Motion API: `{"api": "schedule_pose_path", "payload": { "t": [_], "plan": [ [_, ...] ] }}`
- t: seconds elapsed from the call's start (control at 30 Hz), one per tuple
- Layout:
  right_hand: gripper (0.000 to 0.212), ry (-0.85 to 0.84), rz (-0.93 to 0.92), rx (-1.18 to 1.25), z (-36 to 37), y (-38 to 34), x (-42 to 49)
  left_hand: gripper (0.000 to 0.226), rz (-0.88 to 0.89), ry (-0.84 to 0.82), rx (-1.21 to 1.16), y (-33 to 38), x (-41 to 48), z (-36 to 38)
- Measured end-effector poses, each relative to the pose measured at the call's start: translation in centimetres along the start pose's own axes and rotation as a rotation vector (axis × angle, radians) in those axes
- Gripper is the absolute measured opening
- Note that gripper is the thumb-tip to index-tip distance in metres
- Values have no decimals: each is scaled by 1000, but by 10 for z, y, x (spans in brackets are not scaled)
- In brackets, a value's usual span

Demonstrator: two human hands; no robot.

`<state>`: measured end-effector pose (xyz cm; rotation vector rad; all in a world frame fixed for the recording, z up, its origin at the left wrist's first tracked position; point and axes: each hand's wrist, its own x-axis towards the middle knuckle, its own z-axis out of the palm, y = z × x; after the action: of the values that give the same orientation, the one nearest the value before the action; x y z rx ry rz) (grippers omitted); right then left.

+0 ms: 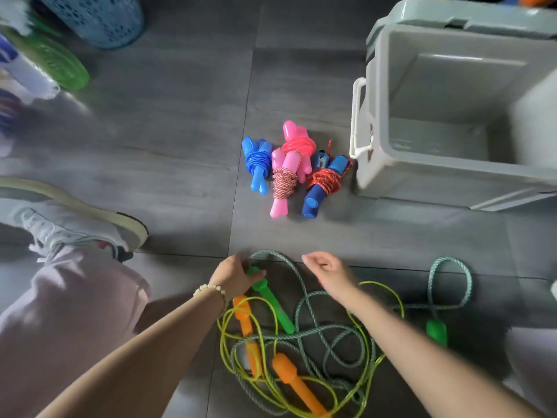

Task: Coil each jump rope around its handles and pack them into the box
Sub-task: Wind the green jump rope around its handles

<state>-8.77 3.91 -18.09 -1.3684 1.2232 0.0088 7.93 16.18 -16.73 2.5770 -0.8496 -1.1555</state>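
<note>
Two loose ropes lie tangled on the floor in front of me: a grey-green braided rope [304, 300] with green handles and a yellow rope [388, 297] with orange handles [289, 372]. My left hand [233, 274] grips the top end of one green handle [271, 300]. The other green handle [437, 330] lies to the right. My right hand [328, 271] hovers over the ropes with loosely curled fingers, holding nothing. Several coiled ropes sit farther off: blue [257, 164], pink [298, 146], pink with a striped cord [281, 182], dark blue with a red cord [324, 182].
The open grey box [376, 116] with a white latch handle stands at the right, beside the coiled ropes. My bent leg and shoe [75, 227] are at the left. A blue perforated basket [99, 16] and a green lid [57, 61] stand at the far left.
</note>
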Motion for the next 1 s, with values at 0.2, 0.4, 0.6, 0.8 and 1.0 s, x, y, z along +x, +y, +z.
{"api": "schedule_pose_path", "payload": {
  "t": [0.2,0.4,0.6,0.8,1.0],
  "plan": [
    [37,-87,128,154,1,-22,-20,20,159,-15,-466,53,-19,-1],
    [58,-37,-35,250,-37,-82,-52,19,354,-230,-376,110,-58,-41],
    [36,-91,-169,185,-69,-136,-120,19,489,-161,-328,148,-131,-95],
    [37,15,-344,196,-98,-156,-204,14,531,98,-574,172,-206,-145],
    [21,-12,-504,177,-129,-174,-286,18,531,220,-910,180,-272,-179]
  ]
}}
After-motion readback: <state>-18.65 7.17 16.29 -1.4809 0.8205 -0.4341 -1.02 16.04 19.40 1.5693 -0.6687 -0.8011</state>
